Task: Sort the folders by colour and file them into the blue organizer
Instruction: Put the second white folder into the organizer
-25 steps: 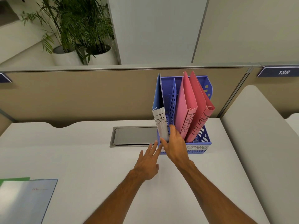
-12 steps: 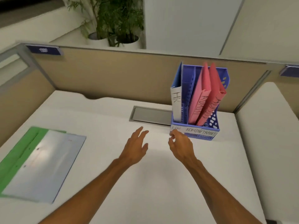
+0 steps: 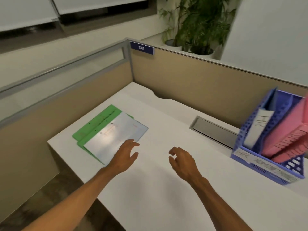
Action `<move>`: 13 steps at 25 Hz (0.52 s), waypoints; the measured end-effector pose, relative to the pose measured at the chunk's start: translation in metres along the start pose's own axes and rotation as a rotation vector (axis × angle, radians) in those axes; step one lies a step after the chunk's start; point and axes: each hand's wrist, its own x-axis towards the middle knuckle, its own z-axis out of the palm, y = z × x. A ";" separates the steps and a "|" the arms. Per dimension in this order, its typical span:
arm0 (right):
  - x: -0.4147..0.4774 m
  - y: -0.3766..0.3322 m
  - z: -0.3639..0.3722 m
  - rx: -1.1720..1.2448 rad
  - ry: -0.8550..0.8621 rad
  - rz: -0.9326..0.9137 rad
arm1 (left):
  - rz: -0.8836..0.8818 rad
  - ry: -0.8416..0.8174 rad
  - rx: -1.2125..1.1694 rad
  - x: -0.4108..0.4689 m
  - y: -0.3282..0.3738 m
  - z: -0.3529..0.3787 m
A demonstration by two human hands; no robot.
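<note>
Head view: a white desk (image 3: 166,189) in an office cubicle, fenced on two sides by tan partition panels (image 3: 183,77) with grey metal trim, a small blue number plate (image 3: 141,47) at the corner post. Beyond the panels, potted plants (image 3: 203,19) against a pale wall. Grey cable hatch (image 3: 215,130) set flush into the desk near the back panel. At the far right, blurred, the blue organizer (image 3: 266,169), upright on the desk by the back panel, with perforated walls and paper labels along the front lip, "HR" legible at the left end, the rest smeared. In its leftmost slot, a blue folder (image 3: 260,127) standing with a white "HR" spine label; to the right of it, pink folders (image 3: 286,135) leaning rightward, spine writing unreadable. Well apart from the organizer, on the left part of the desk, a pale blue folder (image 3: 115,137) lying flat, glare across the cover, stacked on green folders (image 3: 100,120) showing along the left and back edges. Left hand (image 3: 125,154) over the near corner of the pale blue folder, fingers spread and relaxed, holding nothing; contact with the cover impossible to tell. Right hand (image 3: 182,161) above bare desk between stack and organizer, fingers loosely curled, holding nothing.
</note>
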 end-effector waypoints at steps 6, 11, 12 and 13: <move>0.061 -0.084 0.059 0.010 -0.066 -0.008 | -0.039 -0.050 -0.028 0.030 -0.103 -0.060; 0.118 -0.133 0.123 0.060 -0.175 0.177 | -0.139 -0.180 -0.041 0.070 -0.184 -0.089; 0.126 -0.139 0.135 0.067 -0.213 0.231 | -0.181 -0.240 -0.035 0.077 -0.198 -0.093; 0.132 -0.144 0.146 0.064 -0.261 0.282 | -0.215 -0.309 -0.019 0.083 -0.210 -0.096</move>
